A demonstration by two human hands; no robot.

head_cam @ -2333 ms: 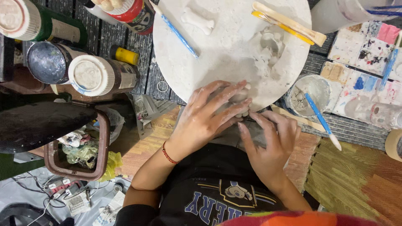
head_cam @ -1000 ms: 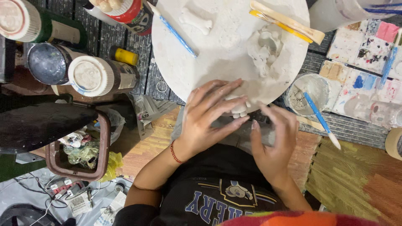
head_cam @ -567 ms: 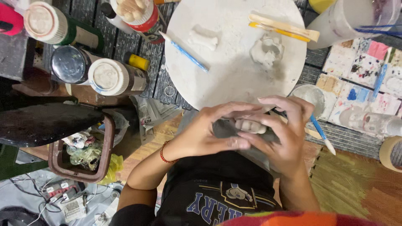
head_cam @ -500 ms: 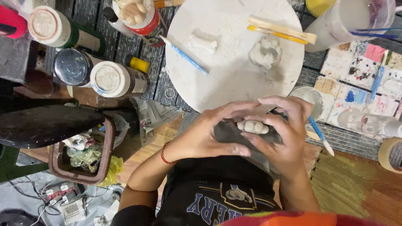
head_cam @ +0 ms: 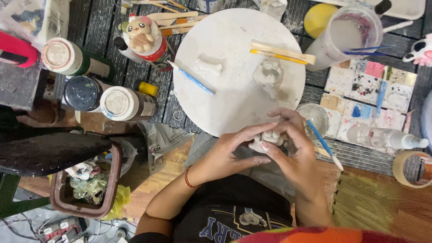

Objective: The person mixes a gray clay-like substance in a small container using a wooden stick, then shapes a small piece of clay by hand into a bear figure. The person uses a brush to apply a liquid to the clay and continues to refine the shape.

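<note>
nearest to the camera is the person's dark shirt with a printed picture on the chest; above it both forearms come together, and the left wrist carries a thin red bracelet (head_cam: 187, 178); the left hand (head_cam: 229, 155) and the right hand (head_cam: 294, 153) meet over the lap, just below the edge of the board; between them sits a small white clay piece (head_cam: 266, 139); both hands are curled around it and grip it, the left fingertips (head_cam: 265, 128) lying over its top, the right fingers wrapping it from the other side; only a small part of the clay shows between the fingers, so its full shape i cannot tell.

just beside the right hand lies a blue brush (head_cam: 325, 145) with a white tip, next to a small clear cup (head_cam: 315, 118); on the floor to the left stands a brown bin (head_cam: 57, 204) with crumpled wrappers inside.

farther away is the round white board (head_cam: 234, 96); on it lie a small bone-shaped clay piece (head_cam: 209, 66), a rough white clay figure (head_cam: 268, 75), a blue stick (head_cam: 192, 78) and two flat wooden tools (head_cam: 282, 52); to the left of the board stand several jars with round lids (head_cam: 118, 102); behind them is a bottle with a small cartoon figure (head_cam: 140, 31) on top; to the right is a paint palette (head_cam: 370, 85) with coloured squares, a tall plastic cup (head_cam: 346, 33) with cloudy water, and a roll of tape (head_cam: 410, 167) at the edge.
</note>
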